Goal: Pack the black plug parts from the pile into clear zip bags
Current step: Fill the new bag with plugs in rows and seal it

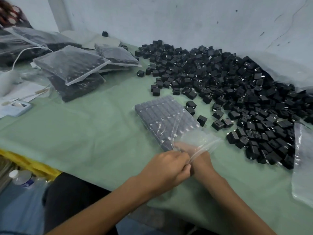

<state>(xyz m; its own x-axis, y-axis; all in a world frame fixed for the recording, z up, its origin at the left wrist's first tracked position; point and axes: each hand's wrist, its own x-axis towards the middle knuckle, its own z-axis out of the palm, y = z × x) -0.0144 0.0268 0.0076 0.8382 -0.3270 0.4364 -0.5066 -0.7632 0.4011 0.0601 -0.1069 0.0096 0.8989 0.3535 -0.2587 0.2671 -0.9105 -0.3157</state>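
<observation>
- The zip bag lies flat mid-worktop, filled with plug parts in tidy rows; its near mouth end is crumpled.
- The hands are together: the left hand and right hand pinch that mouth edge.
- The loose pile spreads just right, against the wall.
- Open worktop lies left, up to the stacked bags.

The pile holds more plugs than can be counted. Left of it lie 1 packed bag, at least 4 stacked bags and 1 bottle.
</observation>
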